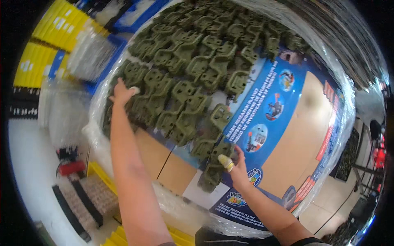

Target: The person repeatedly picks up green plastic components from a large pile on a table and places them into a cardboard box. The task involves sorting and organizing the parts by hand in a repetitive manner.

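Observation:
Rows of olive-green molded plastic parts (199, 65), with holes and raised rims, lie side by side on flat printed cardboard. At the left end of these rows is my left hand (122, 95), fingers spread against the outermost parts, a white wrap on its thumb. My right hand (237, 169) is beside the nearest green part (211, 176), at the right end of a row. Yellow tape covers its thumb, which touches or nearly touches the part; thumb and forefinger are apart. Some right fingertips are hidden.
The blue and tan printed cardboard (283, 135) lies beneath the parts, with clear plastic wrap (349, 102) round its edge. Yellow bins (61, 24) and bagged items (90, 55) stand at the far left. A dark-striped patterned stack (84, 201) sits at lower left, a metal frame at right.

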Demonstrator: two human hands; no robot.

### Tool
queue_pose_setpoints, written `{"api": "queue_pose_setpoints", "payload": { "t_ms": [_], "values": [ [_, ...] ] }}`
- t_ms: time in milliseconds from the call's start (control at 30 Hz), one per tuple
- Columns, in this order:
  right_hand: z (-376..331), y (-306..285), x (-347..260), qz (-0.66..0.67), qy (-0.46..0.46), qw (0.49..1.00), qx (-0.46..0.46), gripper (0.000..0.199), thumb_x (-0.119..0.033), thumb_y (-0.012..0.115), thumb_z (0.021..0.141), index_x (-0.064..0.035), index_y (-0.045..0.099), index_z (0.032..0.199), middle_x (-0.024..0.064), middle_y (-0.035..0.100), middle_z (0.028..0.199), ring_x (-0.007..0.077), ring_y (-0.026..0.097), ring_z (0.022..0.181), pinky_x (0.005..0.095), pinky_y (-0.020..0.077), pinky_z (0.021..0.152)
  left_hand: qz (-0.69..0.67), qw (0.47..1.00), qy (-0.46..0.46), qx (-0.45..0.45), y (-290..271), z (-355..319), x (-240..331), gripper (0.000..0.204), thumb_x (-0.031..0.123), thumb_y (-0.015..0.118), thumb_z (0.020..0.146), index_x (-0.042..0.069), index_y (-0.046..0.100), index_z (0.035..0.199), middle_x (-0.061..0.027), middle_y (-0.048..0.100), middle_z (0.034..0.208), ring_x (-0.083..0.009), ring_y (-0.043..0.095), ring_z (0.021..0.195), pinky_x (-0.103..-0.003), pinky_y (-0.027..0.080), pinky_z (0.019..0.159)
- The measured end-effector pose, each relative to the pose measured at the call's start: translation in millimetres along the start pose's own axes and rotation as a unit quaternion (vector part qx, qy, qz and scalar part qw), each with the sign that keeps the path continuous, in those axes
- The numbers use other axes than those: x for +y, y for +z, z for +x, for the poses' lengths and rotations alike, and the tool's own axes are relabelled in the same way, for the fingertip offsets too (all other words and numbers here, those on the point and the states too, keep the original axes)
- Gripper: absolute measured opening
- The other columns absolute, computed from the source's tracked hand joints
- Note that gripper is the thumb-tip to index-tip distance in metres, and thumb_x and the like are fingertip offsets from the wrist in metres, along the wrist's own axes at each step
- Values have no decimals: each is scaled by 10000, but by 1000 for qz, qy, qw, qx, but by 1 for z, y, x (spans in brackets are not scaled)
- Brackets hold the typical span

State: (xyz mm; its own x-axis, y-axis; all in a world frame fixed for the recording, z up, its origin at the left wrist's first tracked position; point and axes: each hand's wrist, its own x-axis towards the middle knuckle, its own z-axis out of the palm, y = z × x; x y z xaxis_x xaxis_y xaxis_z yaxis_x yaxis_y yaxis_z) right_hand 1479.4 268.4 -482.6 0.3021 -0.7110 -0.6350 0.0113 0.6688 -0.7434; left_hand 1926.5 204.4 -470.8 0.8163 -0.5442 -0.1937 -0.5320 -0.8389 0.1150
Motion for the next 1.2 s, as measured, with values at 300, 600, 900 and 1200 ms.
{"api": "queue_pose_setpoints", "payload": {
  "t_ms": [300,600,900,1200],
  "values": [
    [9,-6,-12,-95,-52,992,-57,788,-196,677,718,-83,179,1318,150,300,1259,226,413,1068,299,415,813,89,993,41,-73,10,44,-24,700,270,596,614,87,382,1256,-162,455,1205,-358,341,1167,-480,266,937],
    [-17,-122,-77,-139,31,986,-91,816,-240,665,707,-140,157,1338,162,361,1238,227,423,1076,338,453,774,-240,954,118,-133,19,-93,-12,857,89,655,642,81,150,1334,-145,472,1144,-245,433,1071,-331,352,862],
    [-4,-227,-131,-300,37,952,-46,799,-306,722,647,-151,274,1290,113,451,1152,218,466,1013,328,477,706,-270,954,83,-102,62,-231,9,895,209,706,649,-25,154,1314,-215,367,1259,-272,390,1146,-306,304,930],
    [6,-265,-130,-265,7,960,-91,594,-249,748,624,-122,438,1115,48,539,961,152,529,845,270,489,537,-258,957,68,-112,55,-280,24,766,46,583,727,-38,110,1323,-198,247,1337,-248,275,1225,-299,237,986]
  ]
}}
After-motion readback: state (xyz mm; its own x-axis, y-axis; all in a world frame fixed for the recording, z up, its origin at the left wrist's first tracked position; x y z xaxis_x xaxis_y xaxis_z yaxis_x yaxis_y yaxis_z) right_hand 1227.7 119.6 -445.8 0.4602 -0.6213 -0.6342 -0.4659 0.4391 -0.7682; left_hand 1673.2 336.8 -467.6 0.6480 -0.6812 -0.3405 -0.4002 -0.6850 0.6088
